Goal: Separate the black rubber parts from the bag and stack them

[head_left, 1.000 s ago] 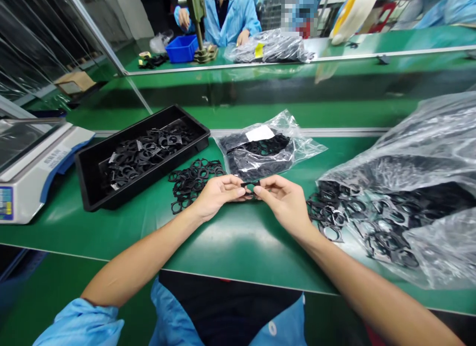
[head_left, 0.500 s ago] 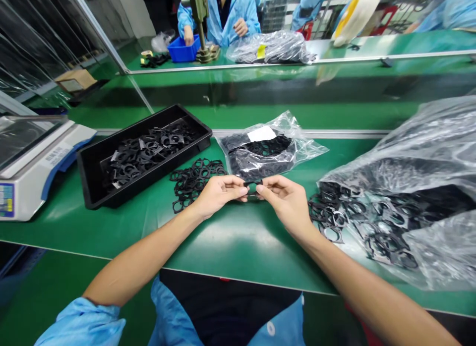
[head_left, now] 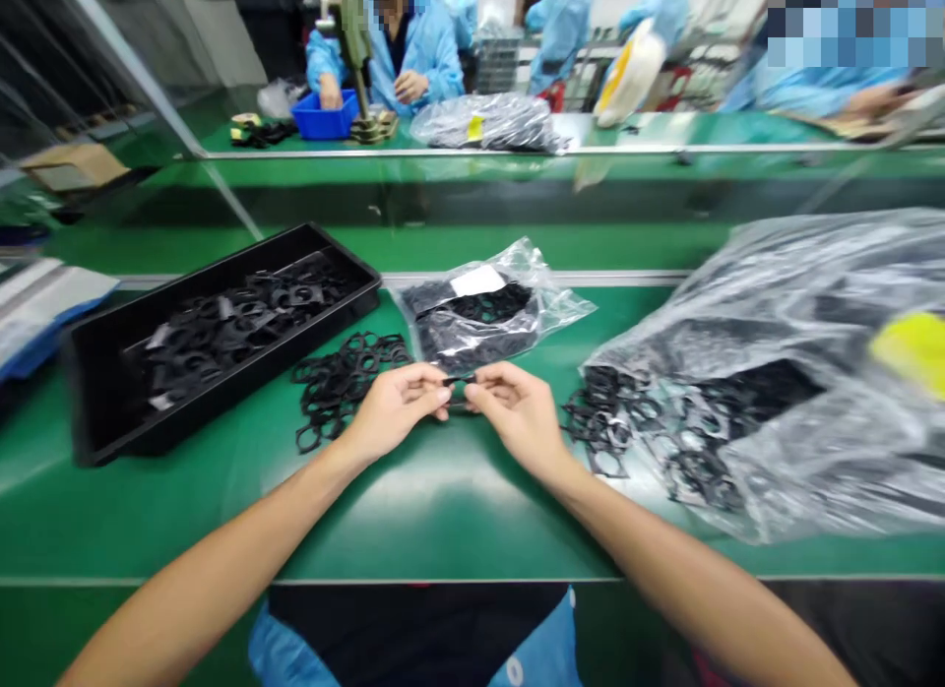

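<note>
Between my two hands a small black ring-shaped part (head_left: 459, 379) is held above the green table; fingers cover most of it. My left hand (head_left: 405, 404) pinches its left end, and my right hand (head_left: 515, 402) pinches its right end. Left of my left hand lies a loose pile of black ring-shaped parts (head_left: 336, 382). Just beyond my hands is a clear plastic bag (head_left: 472, 323) with black parts inside and a white label. To the right, a large clear bag (head_left: 797, 293) lies with its mouth towards me, more black rings (head_left: 612, 421) spilling out.
A black tray (head_left: 221, 402) of black parts sits at the left, with part of a white and blue device (head_left: 44, 313) beyond its left end. Across the divider, a person in blue (head_left: 413, 67) works at a blue bin (head_left: 325, 116) and a green press (head_left: 358, 57).
The view has turned, so the table things sit further left in the picture. Both hands still pinch the black ring-shaped part, which now appears more edge-on.
</note>
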The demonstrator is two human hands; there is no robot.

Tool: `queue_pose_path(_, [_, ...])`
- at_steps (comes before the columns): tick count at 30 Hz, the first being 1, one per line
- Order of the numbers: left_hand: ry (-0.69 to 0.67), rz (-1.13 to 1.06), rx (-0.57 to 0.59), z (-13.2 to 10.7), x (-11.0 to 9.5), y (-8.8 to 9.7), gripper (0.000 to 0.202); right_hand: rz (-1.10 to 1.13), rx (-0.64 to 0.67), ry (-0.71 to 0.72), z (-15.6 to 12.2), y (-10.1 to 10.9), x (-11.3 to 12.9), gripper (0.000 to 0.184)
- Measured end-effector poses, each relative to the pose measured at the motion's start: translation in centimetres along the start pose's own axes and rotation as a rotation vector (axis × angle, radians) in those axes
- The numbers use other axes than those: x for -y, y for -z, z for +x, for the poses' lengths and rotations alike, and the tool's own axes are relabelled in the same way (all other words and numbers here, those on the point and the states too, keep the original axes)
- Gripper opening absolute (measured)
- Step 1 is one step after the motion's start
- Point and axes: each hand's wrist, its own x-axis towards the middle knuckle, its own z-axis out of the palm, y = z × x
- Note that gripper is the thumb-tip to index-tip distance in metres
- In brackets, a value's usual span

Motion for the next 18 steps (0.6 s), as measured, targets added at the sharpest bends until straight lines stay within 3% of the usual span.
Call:
queue_pose_path(5, [0.008,0.039,-0.043,-0.54,0.51,0.02,0.035,-0.024,-0.009,-0.010,-0.39,-0.05,-0.10,0.019])
queue_pose_path(18, [0.004,0.130,-0.041,-0.67,0.47,0.07,0.038,-0.019,0.007,0.023,-0.49,0.01,0.32,0.014])
